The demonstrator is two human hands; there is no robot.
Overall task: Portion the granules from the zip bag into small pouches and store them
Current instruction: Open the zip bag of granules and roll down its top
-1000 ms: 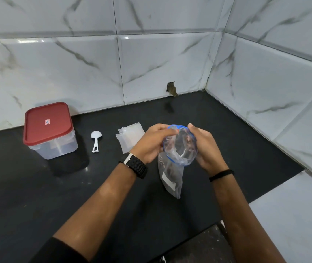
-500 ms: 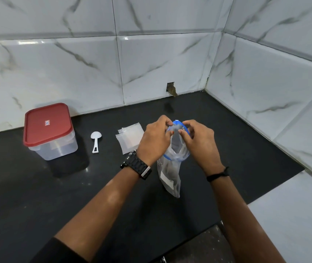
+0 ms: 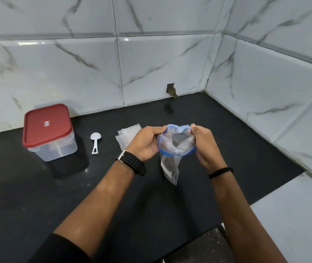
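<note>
Even, fairly bright light from above. Glare spots on glossy white marble wall tiles (image 3: 161,59); faint sheen on black countertop (image 3: 28,196). Soft shadow under clear red-lidded plastic box (image 3: 49,133) (falls toward camera). Wide-angle bend at edges; slight softness overall.

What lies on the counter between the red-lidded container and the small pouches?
In the head view, only the white scoop lies between the container and the pouches, on the black counter.

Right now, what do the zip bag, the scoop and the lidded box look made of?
Zip bag: thin clear plastic film, crinkled and see-through, with a blue zip rim. Scoop: white, probably hard moulded plastic, slightly glossy. Box: translucent rigid plastic walls under a matte red lid, probably plastic too.
</note>
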